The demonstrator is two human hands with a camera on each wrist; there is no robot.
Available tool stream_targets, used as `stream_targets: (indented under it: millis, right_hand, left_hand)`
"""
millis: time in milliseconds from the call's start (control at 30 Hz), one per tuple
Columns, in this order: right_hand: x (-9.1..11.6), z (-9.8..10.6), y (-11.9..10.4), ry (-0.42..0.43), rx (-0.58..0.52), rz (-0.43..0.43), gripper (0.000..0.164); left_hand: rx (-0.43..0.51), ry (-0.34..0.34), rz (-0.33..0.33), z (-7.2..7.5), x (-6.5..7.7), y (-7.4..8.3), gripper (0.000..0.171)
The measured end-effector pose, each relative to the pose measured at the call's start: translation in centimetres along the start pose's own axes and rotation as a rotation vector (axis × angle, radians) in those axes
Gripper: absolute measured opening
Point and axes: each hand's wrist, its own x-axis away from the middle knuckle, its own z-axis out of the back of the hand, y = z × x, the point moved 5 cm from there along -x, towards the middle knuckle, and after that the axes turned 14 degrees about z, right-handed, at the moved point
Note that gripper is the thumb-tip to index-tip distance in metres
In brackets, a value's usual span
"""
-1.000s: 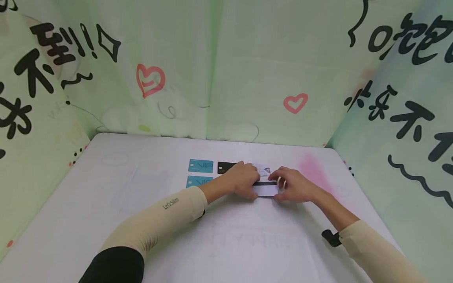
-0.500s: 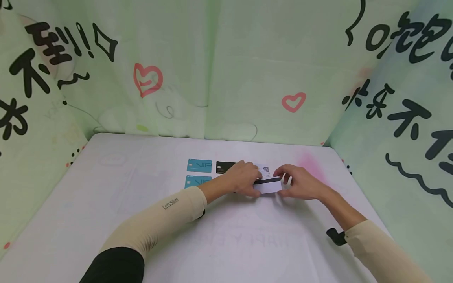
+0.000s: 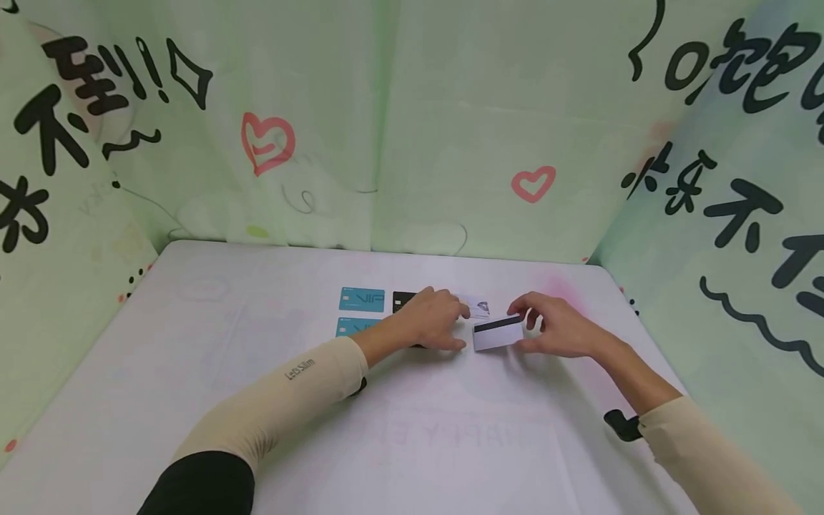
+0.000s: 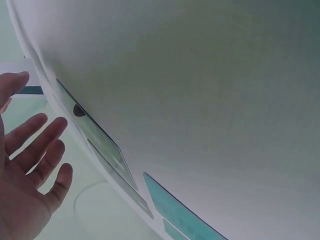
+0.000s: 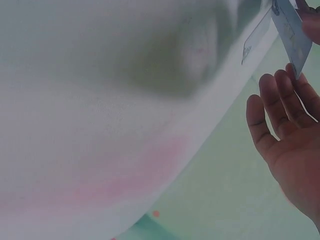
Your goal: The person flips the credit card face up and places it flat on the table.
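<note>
A white card with a black stripe (image 3: 498, 335) is tilted up off the table, and my right hand (image 3: 558, 325) pinches its right end between thumb and fingers. In the right wrist view the card (image 5: 292, 37) shows its other, printed side. My left hand (image 3: 433, 318) hovers over other cards with its fingers spread and nothing in them; the left wrist view shows the loosely bent hand (image 4: 35, 170) too. Beneath and behind it are a black card (image 3: 400, 300), mostly hidden, and a white card with a small printed picture (image 3: 479, 307).
Two blue VIP cards, a far one (image 3: 362, 299) and a near one (image 3: 350, 326), lie left of the left hand. Its forearm covers part of the near one. The white-covered table (image 3: 360, 443) meets pale green printed curtains (image 3: 444, 121) at the back and sides.
My right hand has lifted the striped card's right end and drawn the card rightward. The left hand has come off the card and shifted slightly left.
</note>
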Motion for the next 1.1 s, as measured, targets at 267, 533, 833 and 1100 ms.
stream_targets:
  millis: [267, 533, 833, 1100]
  right_hand:
    - [0.0, 0.9, -0.1, -0.008, 0.010, 0.003, 0.050]
    - [-0.2, 1.7, -0.5, -0.014, 0.022, 0.014, 0.050]
    - [-0.9, 1.6, -0.6, -0.017, 0.019, 0.017, 0.050]
    - [-1.6, 1.3, -0.7, -0.010, 0.009, 0.006, 0.051]
  left_hand:
    - [0.030, -0.006, 0.015, -0.2, 0.1, -0.9, 0.052]
    - [0.032, -0.017, 0.012, -0.2, 0.4, -1.2, 0.051]
    - [0.030, -0.008, 0.000, -0.2, 0.6, -1.4, 0.048]
    - [0.049, -0.008, 0.007, -0.3, 0.6, -1.9, 0.048]
